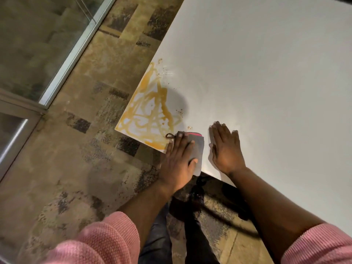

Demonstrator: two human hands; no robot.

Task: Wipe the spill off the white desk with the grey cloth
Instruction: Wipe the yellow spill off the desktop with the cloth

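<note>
Spill (150, 113) comes first on the left: orange-brown streaks smeared over the near-left corner of the surface (266, 82), running right up to both edges, with a few specks scattered past it toward the middle. It looks wet and thin, so I judge it will smear rather than lift unless the cloth soaks it.

Just right of it, at the near edge, my left hand (178, 161) lies flat on the grey cloth (197, 151), fingers (176, 141) together and pressing down, thumb out to the side. The cloth looks soft, light and folded; I would hold it by palm pressure, not a pinch. Its long axis runs from the near edge away from me, a red hem at the far end, the near end overhanging slightly.

Right hand (225, 149) rests flat on bare surface beside it, fingers (219, 130) loosely spread, holding nothing.
</note>
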